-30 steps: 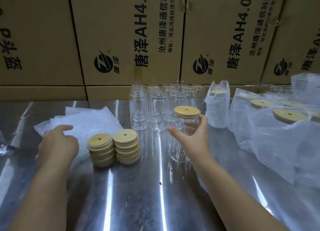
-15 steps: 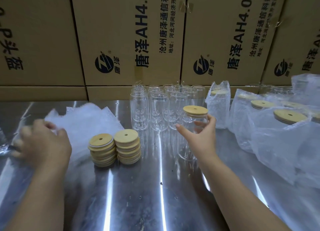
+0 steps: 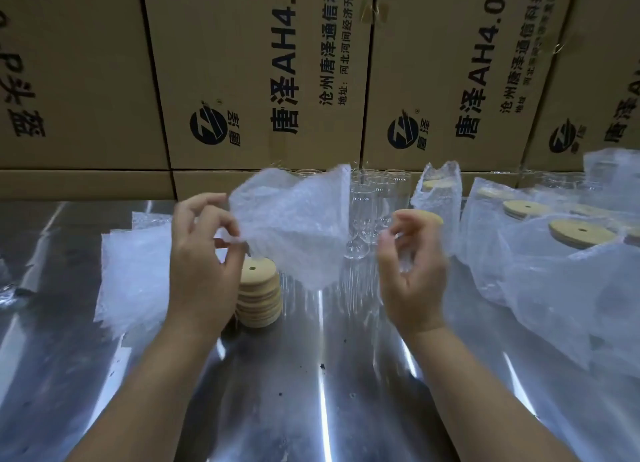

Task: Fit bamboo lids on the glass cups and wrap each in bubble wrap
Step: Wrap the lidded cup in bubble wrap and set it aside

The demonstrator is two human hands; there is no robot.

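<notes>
left grip [image 3: 204, 254]: thumb and fingers pinch bubble wrap sheet [image 3: 294, 226], raised above the bench [image 3: 311, 392]
right grip [image 3: 410, 271]: fingers curled; lidded glass cup [image 3: 431, 216] just behind them, hold cannot be told
lid stack [image 3: 258, 288]: on bench, under the sheet

Our steel table [image 3: 322, 392] carries a stack of bamboo lids [image 3: 259, 295] just below our left fingers [image 3: 199, 212], bubble-wrap sheets [image 3: 135, 264] left of them, and bare glass cups [image 3: 367, 205] beyond our right fingers [image 3: 408, 217].
</notes>
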